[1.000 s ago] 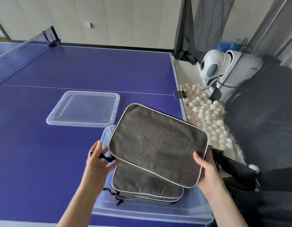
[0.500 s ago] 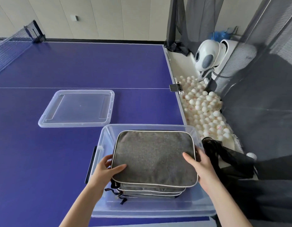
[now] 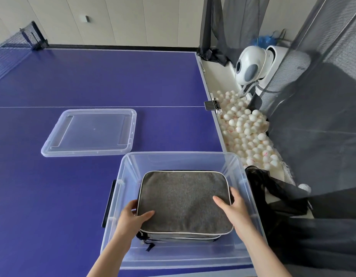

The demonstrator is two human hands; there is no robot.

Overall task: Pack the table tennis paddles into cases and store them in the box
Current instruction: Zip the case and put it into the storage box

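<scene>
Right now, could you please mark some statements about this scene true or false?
1. The top grey case lies inside the clear box. True.
2. The lid covers the box. False: the lid lies on the blue table, apart from the box.
3. The left hand and right hand each hold a side of the top grey case. True.
4. The white balls are in the box. False: they lie in a trough beside the table.

The left hand [image 3: 133, 216] and right hand [image 3: 235, 206] each hide fingers behind the sides of the top case [image 3: 183, 198]. Under it, the lower cases [image 3: 183, 235] show only near edges, and their contents cannot be seen. The forearms [image 3: 113, 254] run off the bottom edge. Far beyond the left hand, the net [image 3: 11, 47] is cut off.
</scene>
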